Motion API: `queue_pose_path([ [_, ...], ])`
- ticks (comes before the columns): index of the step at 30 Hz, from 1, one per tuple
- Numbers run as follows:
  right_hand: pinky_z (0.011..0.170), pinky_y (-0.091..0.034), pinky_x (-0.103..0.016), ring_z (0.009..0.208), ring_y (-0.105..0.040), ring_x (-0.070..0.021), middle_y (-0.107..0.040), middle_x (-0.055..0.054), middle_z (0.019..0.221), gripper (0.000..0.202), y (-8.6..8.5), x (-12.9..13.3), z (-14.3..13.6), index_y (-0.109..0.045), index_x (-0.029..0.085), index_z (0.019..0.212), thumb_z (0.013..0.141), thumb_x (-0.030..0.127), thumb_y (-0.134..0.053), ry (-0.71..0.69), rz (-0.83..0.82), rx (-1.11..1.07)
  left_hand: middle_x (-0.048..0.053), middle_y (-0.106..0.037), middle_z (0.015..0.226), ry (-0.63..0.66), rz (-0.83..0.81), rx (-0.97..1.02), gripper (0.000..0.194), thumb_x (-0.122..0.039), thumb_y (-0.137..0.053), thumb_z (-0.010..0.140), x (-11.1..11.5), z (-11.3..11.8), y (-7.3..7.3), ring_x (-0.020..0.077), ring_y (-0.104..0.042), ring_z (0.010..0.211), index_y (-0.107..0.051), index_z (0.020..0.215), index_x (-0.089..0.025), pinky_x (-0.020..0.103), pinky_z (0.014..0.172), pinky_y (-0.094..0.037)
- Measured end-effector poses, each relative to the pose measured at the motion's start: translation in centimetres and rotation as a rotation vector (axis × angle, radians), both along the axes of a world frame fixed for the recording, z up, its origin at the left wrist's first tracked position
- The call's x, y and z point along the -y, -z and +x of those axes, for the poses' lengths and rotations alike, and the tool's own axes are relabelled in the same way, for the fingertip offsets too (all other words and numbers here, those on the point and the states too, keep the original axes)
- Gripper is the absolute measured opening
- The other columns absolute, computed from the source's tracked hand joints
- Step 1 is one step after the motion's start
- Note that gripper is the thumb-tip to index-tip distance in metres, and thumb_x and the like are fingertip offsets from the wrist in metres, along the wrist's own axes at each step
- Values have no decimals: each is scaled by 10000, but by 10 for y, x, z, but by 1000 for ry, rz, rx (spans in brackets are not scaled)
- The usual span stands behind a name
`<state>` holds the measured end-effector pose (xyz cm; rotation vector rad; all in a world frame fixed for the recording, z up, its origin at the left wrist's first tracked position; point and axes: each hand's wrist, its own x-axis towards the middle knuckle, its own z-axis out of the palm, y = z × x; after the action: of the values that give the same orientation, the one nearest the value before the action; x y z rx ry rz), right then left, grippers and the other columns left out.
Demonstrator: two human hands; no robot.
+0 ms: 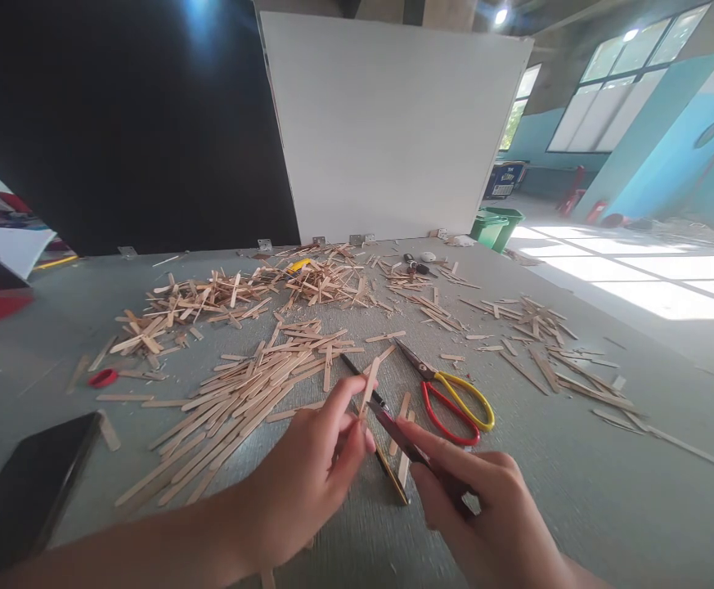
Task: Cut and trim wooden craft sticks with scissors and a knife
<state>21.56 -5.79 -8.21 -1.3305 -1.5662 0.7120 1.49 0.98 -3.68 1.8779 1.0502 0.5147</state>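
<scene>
My left hand (pixel 307 470) is closed, pinching a short wooden craft stick (pixel 370 384) upright between thumb and fingers. My right hand (pixel 485 503) wraps round a dark, narrow knife-like tool (pixel 415 454), index finger laid along its top. The tool's tip is close to the stick's lower end; whether they touch I cannot tell. Beneath both hands a black pencil-like rod (pixel 390 470) with a yellowish stripe lies on the table, partly hidden by the left fingers. Scissors (pixel 455 397) with one red and one yellow handle loop lie just beyond my right hand.
Loose craft sticks (pixel 240 409) cover the grey table (pixel 657 507) left of centre, with broken pieces (pixel 325 282) heaped behind. More scraps (pixel 537 319) lie to the right. A dark flat device (pixel 31 474) and a red ring (pixel 103 378) are at left. A white panel (pixel 393 123) stands behind.
</scene>
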Motion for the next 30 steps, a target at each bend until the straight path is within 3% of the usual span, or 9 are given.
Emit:
queue_pose_path([
  [4, 363, -308, -202, 364, -341, -83, -507, 52, 478, 487, -10, -4, 3, -755, 190, 1315, 961, 499, -627, -86, -348, -359, -70, -516, 664, 25, 56, -59, 348, -360, -439, 1080, -6, -7, 13, 122, -395, 479, -482, 1417, -289, 233, 464, -287],
  [9, 322, -201, -160, 320, -274, -41, -469, 95, 468, 605, -23, -12, 13, -693, 162, 1376, 927, 566, -661, -159, -645, -557, -52, -562, 667, 64, 330, -156, 452, -187, -453, 1025, -13, -7, 24, 141, -494, 543, -499, 1473, -220, 257, 539, -347],
  [13, 300, -181, -157, 309, -259, -35, -450, 110, 458, 637, -25, -15, 14, -681, 114, 1369, 905, 549, -670, -164, -682, -572, -11, -670, 729, 54, 453, -202, 506, -124, -427, 1000, -14, -4, 36, 155, -584, 569, -477, 1498, -198, 278, 582, -416],
  [20, 304, -202, -161, 295, -278, -30, -465, 114, 457, 739, -25, -16, 8, -643, 55, 1383, 869, 586, -647, -120, -683, -510, -94, -503, 525, -43, 558, -253, 482, -132, -458, 999, -12, -1, 43, 153, -537, 454, -521, 1473, -194, 262, 520, -391],
  [30, 327, -231, -175, 310, -323, -45, -449, 112, 448, 704, -27, -15, 11, -655, 61, 1376, 879, 559, -632, -133, -718, -492, -139, -369, 495, -25, 426, -255, 465, -233, -357, 1028, -13, 1, 40, 126, -444, 383, -490, 1469, -176, 230, 447, -310],
])
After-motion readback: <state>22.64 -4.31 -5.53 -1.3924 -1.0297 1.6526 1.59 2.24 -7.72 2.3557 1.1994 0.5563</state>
